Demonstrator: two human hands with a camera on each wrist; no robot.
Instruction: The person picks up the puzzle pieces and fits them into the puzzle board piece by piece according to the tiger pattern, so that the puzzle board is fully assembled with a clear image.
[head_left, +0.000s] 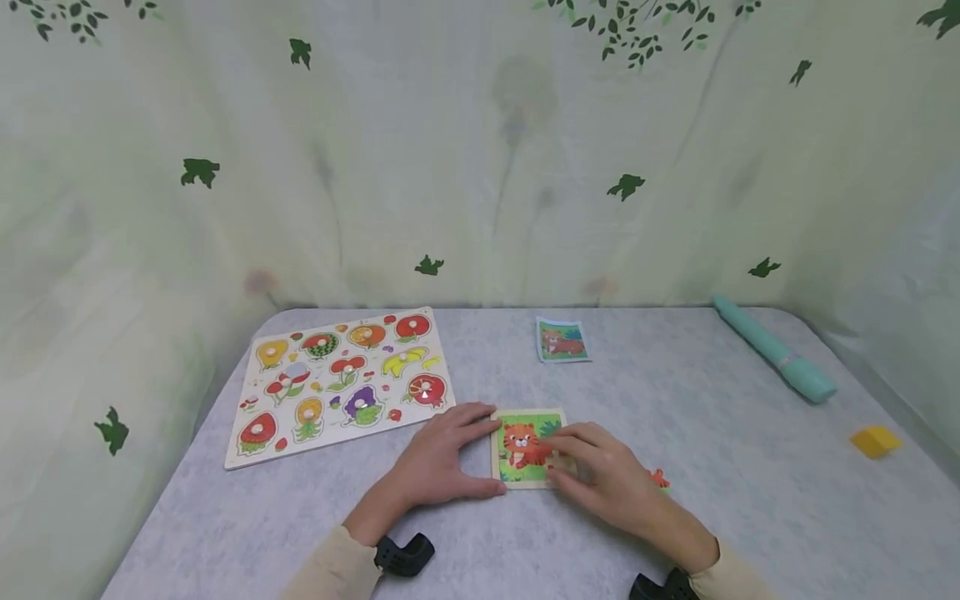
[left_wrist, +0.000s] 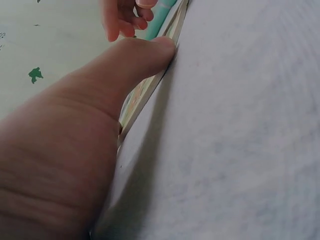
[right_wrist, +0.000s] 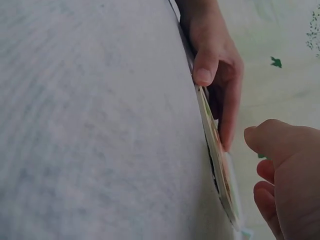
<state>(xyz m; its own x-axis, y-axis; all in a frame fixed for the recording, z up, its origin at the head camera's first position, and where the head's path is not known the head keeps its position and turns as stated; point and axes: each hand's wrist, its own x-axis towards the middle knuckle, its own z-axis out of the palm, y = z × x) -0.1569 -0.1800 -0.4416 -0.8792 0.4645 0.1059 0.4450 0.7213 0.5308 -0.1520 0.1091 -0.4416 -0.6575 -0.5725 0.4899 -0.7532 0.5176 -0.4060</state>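
A small square wooden tiger puzzle (head_left: 522, 442) lies flat on the table between my two hands. My left hand (head_left: 442, 462) grips its left side, thumb at the near corner and fingers at the far corner. In the left wrist view, that thumb (left_wrist: 157, 52) presses against the board's edge. Over the puzzle's right part is my right hand (head_left: 600, 471), loosely bent and hiding that part of the picture. The right wrist view shows its thumb (right_wrist: 265, 137) raised off the board, with nothing seen between thumb and fingers. A small orange puzzle piece (head_left: 660, 478) peeks out beside the right hand.
To the left lies a large fruit peg puzzle board (head_left: 337, 383), its corner close to my left hand. Further back is a small picture card (head_left: 563, 342) with an animal on it. A teal rolled-up thing (head_left: 776, 350) and a yellow block (head_left: 875, 442) lie at the right.
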